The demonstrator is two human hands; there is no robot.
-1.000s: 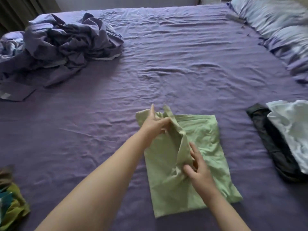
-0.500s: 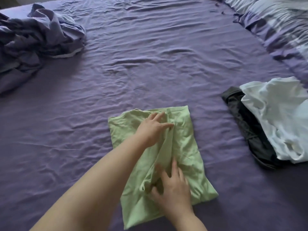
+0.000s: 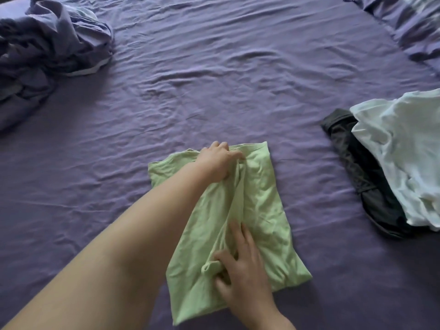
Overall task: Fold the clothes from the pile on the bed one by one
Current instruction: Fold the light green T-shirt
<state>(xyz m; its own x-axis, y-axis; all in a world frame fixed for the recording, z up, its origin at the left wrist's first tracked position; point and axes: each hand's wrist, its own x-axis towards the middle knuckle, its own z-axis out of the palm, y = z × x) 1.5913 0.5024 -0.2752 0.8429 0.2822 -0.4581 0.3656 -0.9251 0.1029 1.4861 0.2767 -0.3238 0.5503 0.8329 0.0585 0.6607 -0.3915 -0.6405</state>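
Observation:
A light green garment (image 3: 262, 203) lies partly folded on the purple bed sheet (image 3: 214, 79), long side running away from me. My left hand (image 3: 217, 163) is at its far edge, fingers curled into a raised ridge of green cloth. My right hand (image 3: 240, 270) rests near the garment's near end, thumb and fingers pinching the same ridge where it bunches. The ridge runs between both hands down the middle of the garment.
A white garment (image 3: 404, 158) lies on top of a dark grey one (image 3: 364, 177) at the right. A crumpled heap of purple-grey bedding or clothes (image 3: 47, 48) sits at the far left. Pillows (image 3: 409, 22) lie at the far right corner.
The lifted green flap has come down onto the garment. My left hand lowered with it to the far edge, and my right hand slid toward the near end along the fold.

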